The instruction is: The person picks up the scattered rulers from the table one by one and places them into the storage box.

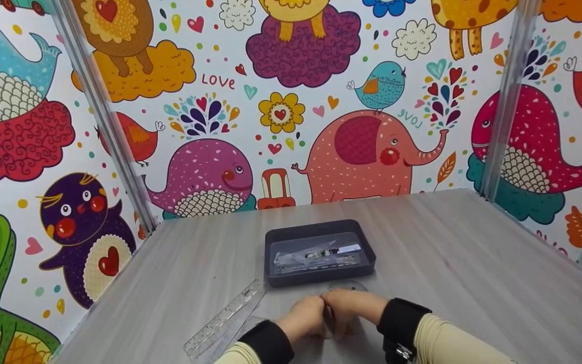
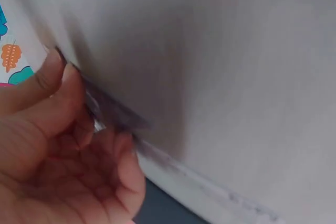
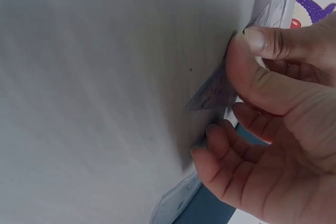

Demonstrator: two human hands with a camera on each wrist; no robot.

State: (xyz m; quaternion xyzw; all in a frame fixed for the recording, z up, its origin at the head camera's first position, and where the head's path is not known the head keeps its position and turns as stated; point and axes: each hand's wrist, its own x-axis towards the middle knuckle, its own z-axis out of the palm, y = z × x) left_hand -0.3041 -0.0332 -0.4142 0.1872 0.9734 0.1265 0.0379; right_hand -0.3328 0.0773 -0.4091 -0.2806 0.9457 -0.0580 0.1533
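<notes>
left hand (image 1: 307, 314), right hand (image 1: 344, 306), one clear piece (image 3: 214, 92)

both hands grasp the one piece in a pinch, its pointed corner jutting out, over the table (image 1: 447, 263) and in front of one tray (image 1: 321, 276). one ruler (image 1: 223, 318) lies left of the hands. one rounded clear part (image 1: 355, 286) shows beyond the right hand, just beside the tray. inside the tray: one white label (image 1: 349, 248) and overlapping clear packets (image 1: 291, 258), too jumbled to count.
</notes>
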